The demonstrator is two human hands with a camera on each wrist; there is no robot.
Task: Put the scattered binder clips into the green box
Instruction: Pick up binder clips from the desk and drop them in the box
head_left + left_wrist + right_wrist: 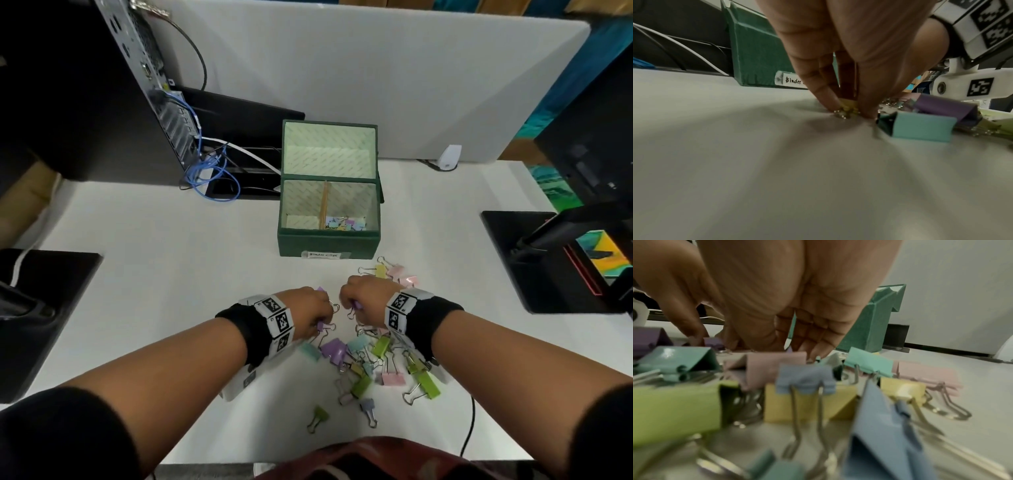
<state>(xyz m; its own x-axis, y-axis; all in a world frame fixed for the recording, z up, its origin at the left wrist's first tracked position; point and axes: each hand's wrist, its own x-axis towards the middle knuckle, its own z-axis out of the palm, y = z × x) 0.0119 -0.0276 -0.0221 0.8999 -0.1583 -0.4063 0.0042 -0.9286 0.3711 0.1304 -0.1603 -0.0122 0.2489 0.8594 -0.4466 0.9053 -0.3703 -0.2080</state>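
Both hands grasp clips: left hand [838,53] pinches a small yellow metal binder clip [846,108], right hand [364,296] a purple one [357,304]. Light, stiff, slippery wire loops; best gripped by the painted bodies.

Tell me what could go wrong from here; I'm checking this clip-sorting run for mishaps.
1. The left hand pinches a small yellow binder clip only at the fingertips; it may slip during the lift.
2. The scattered pastel binder clips lie with wire handles overlapping, so lifting one may drag others.
3. The open green cardboard box has a divider; clips could land in the wrong compartment.
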